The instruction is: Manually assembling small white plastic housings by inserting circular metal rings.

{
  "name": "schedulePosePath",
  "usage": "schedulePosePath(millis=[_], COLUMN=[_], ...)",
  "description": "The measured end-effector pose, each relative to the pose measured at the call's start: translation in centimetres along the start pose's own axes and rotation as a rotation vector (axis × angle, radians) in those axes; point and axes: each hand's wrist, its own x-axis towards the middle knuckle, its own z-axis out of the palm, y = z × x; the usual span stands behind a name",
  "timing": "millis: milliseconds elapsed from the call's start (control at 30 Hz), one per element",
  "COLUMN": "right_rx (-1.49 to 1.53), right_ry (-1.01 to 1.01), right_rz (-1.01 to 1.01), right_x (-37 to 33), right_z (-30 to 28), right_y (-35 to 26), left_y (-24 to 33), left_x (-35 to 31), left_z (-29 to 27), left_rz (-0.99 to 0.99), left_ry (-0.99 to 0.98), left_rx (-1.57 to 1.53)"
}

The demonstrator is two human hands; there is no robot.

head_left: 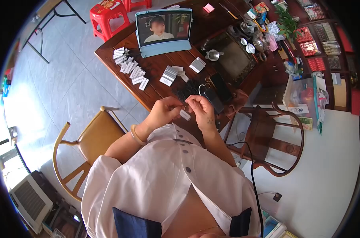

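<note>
While a white tag (185,115) is hung by a thin loop (186,108) from left hand (164,111) and right hand (201,113), each grip pinching the loop, the tag heap (129,68) on the surface (152,90) is judged finished, the stacked cards (168,75) left.

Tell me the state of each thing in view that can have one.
Left hand: fingertips pinched
Right hand: fingertips pinched
Small white rectangular tag: hanging between them
Tablet in light-blue case: propped up, screen lit
Black rectangular phone: lying flat, unlit
Yellow armchair with tan seat: upright
Red plastic stool: upright
</note>
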Motion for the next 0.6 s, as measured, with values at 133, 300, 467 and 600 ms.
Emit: schedulePosePath(millis=[133,300,467,600], right_rx=[-0.010,0.095,0.290,0.292], right_ry=[0.030,-0.024,-0.050,-0.119], right_rz=[0.046,0.146,0.222,0.302], right_x=[0.3,1.0,1.0,0.6], right_z=[-0.1,-0.9,-0.8,0.2], right_y=[-0.5,-0.2,0.4,0.2], left_y=[1.1,1.0,0.6,0.6], left_x=[-0.2,-0.2,0.1,0.1], left_z=[-0.3,-0.9,-1.3,-1.3], left_rz=[-0.045,-0.144,-0.152,-0.167], left_ry=[-0.055,-0.109,-0.142,-0.135], left_rx=[0.013,-0.385,-0.405,-0.423])
